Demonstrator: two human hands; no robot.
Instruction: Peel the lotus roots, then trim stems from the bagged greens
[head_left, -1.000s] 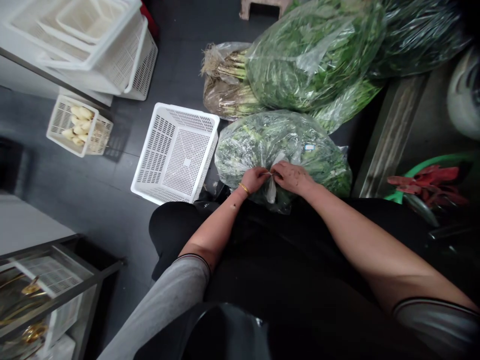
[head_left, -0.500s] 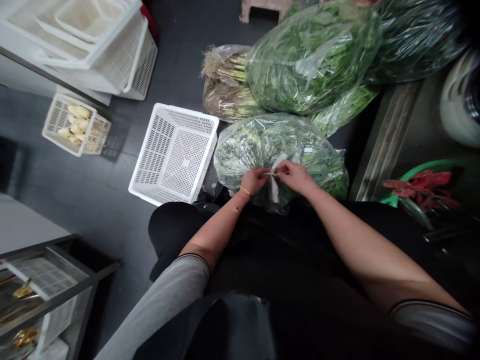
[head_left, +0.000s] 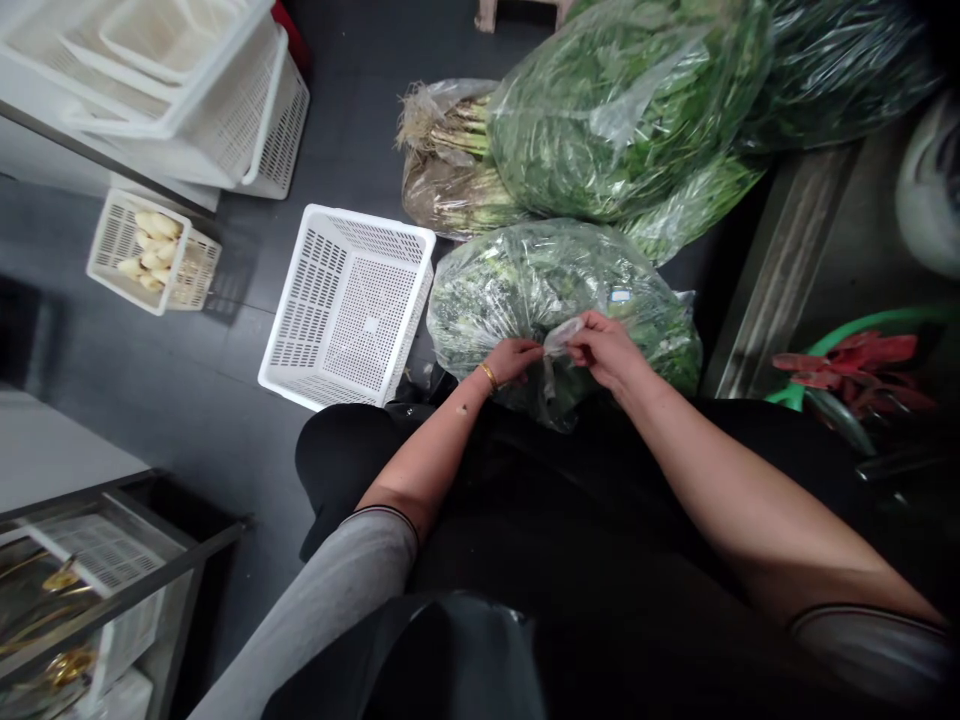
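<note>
A clear plastic bag of leafy greens lies on the floor right in front of my knees, its gathered neck facing me. My right hand pinches a twisted end of the whitish plastic tie at that neck. On the other side of the knot, my left hand is closed, fingertips pressed on the plastic at the neck. Exactly what lies between the left fingertips is partly hidden. A small blue-and-white label shows on the bag.
Left of the bag stands a white perforated basket. Larger bagged greens and rooted stalks lie behind. Farther left are a small basket of pale vegetables and stacked white baskets. A green basin holds red material at right.
My right hand has shifted slightly right and pulled the end of the tie up and to the right. My left hand stays near the knot.
</note>
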